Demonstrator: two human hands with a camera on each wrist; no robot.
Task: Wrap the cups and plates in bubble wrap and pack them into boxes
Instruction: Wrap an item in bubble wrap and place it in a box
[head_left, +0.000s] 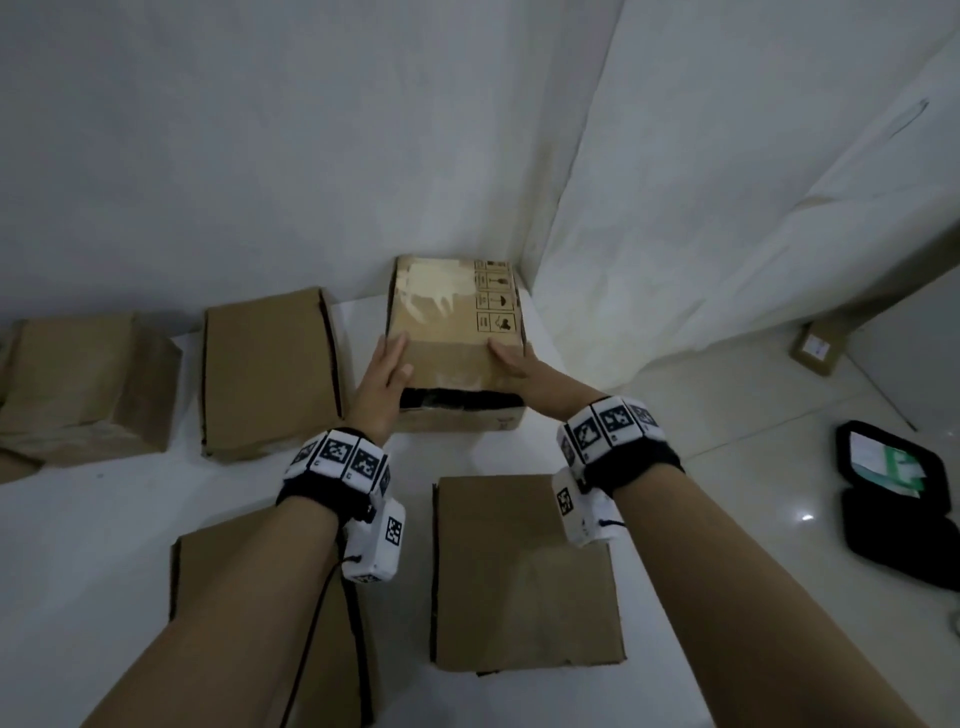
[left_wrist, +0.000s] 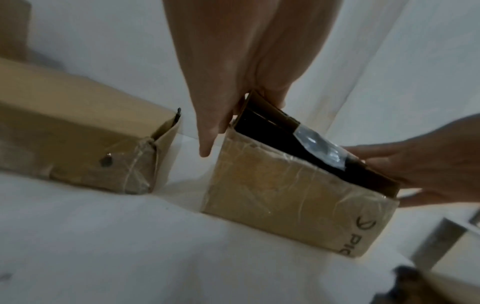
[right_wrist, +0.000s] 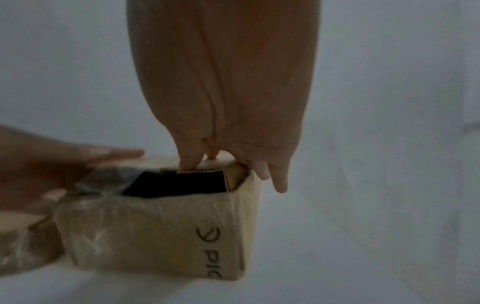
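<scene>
Your left hand (head_left: 385, 370) and right hand (head_left: 511, 358) lie with straight fingers flat on the top flap of the far box (head_left: 457, 322) on the bench (head_left: 130, 519), probably pressing it closed over bubble wrap (left_wrist: 318, 147) inside, other boxes (head_left: 270, 369) nearby

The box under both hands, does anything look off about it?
Yes. The cardboard box isn't fully shut: its lid gapes at the near edge, and clear plastic wrap pokes out of the gap. Its front is crinkled with tape.
</scene>
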